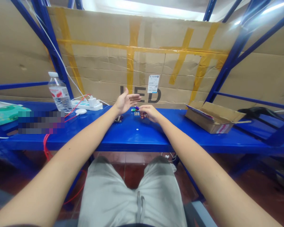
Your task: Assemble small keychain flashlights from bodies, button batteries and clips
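While left hand (126, 102) spreads, holding nothing, right hand (150, 113) apparently pinches purple cylinder (137, 108), one end hidden.

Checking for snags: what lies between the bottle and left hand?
In the head view: a white power strip with an adapter, a round white device and a red cable.

Free blue tabletop (180, 120) between right hand (149, 113) and open carton (203, 121), cardboard wall (109, 69) blocking the back

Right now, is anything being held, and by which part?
The right hand pinches a small purple cylinder by its right end; the left hand looks empty.
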